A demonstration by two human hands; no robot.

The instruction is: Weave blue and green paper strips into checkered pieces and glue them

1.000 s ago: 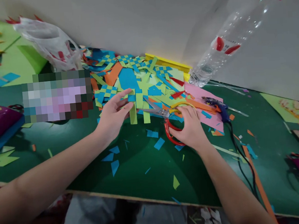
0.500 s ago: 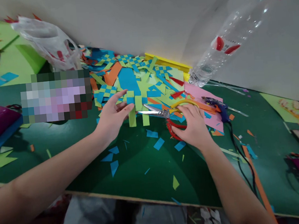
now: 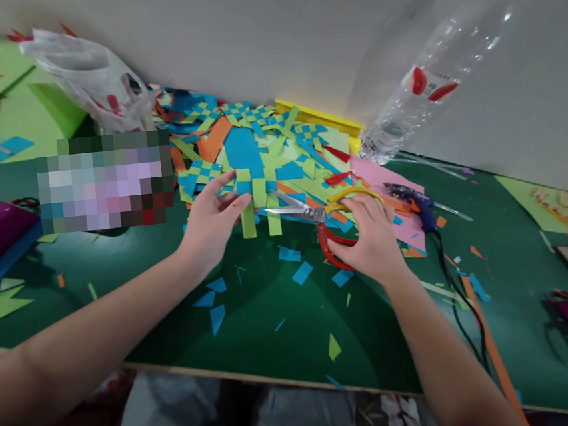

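Observation:
My left hand (image 3: 214,213) pinches the left edge of a woven paper piece (image 3: 258,192), made of green strips crossed with blue. Two green strip ends hang below its woven part. My right hand (image 3: 369,235) is closed round the handles of a pair of scissors (image 3: 309,214), one yellow and one red. The blades are parted and point left at the lower right of the woven piece. Whether they touch the paper I cannot tell. Behind it spreads a heap of blue, green and orange paper strips (image 3: 242,147) with several woven pieces among them.
A clear plastic bottle (image 3: 425,85) stands at the back right by a yellow strip (image 3: 325,120). A glue gun (image 3: 422,210) with a black cord lies on pink paper (image 3: 386,180). A plastic bag (image 3: 90,77) sits back left. Paper scraps (image 3: 302,273) dot the green table (image 3: 287,346).
The woven piece and my left hand have shifted slightly left. The scissors' blades are parted wider, and their handles have spread a little.

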